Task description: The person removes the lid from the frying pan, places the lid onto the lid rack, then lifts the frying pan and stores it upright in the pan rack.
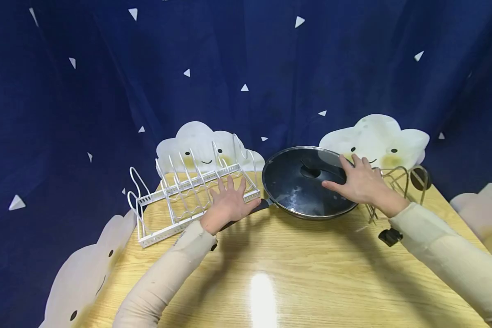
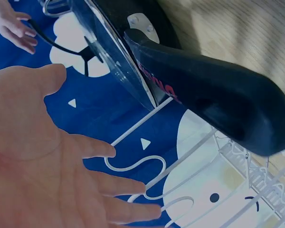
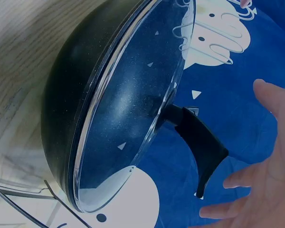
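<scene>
A single long-handled black wok (image 3: 61,111) stood near the far edge of the table, between two wire racks, covered by one transparent glass lid (image 1: 307,193) with a metal rim. The lid bore one curved black lid handle (image 3: 202,142). Red lettering (image 2: 156,83) ran along the black wok handle (image 2: 223,92), too oblique and blurred to be read. Two hands were present. The left hand (image 1: 230,204) was spread beside the wok handle, its fingers apart and clamped on nothing. The right hand (image 1: 361,184) was above the right side of the lid, its fingers likewise apart, clear of the lid handle. To the left stood one white wire rack (image 1: 168,232), its upright loops set between two perforated rails; to the right, partly hidden by the right arm, one bronze-toned wire rack (image 1: 407,181). All rested on one wood-grain table (image 1: 311,273). Behind hung a dark blue curtain (image 1: 229,41) printed with scattered white triangles and pale clouds (image 1: 197,136), four with facial features in the head view.
</scene>
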Available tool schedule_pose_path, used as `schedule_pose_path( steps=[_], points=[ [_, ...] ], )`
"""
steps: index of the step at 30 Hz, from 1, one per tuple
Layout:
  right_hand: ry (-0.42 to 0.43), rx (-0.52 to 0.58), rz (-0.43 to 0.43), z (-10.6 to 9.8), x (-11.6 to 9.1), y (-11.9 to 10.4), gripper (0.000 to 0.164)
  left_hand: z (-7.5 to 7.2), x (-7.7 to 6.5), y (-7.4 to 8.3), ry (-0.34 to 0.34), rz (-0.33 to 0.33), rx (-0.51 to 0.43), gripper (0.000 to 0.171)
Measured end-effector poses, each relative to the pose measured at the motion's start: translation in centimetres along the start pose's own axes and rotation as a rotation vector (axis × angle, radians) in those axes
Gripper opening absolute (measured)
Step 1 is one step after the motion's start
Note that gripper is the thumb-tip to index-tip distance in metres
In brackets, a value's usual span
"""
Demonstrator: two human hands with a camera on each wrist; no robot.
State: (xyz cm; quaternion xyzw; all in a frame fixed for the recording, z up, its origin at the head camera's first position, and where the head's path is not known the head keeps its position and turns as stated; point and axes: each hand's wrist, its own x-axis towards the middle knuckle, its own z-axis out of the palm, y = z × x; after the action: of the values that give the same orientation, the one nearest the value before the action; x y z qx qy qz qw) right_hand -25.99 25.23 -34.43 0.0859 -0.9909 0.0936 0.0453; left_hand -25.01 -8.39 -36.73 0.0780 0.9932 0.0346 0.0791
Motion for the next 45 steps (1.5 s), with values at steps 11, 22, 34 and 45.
schedule_pose_path(
  steps=[11,22,34,45],
  points=[
    [0.000,0.104,0.008,0.1,0.6,1.0,0.089,0.0,0.0,-1.0,0.058,0.100,-0.037,0.071],
    [0.015,0.227,-0.006,0.5,1.2,2.4,0.062,0.9,0.2,-2.4,-0.061,0.118,-0.069,0.068],
    [-0.061,0.372,0.067,0.7,1.5,3.3,0.062,2.2,0.7,-3.4,-0.138,0.133,-0.164,0.066],
    [-0.170,0.651,0.160,1.1,1.9,3.6,0.064,3.2,1.2,-3.7,-0.247,0.197,-0.339,0.056]
  ],
)
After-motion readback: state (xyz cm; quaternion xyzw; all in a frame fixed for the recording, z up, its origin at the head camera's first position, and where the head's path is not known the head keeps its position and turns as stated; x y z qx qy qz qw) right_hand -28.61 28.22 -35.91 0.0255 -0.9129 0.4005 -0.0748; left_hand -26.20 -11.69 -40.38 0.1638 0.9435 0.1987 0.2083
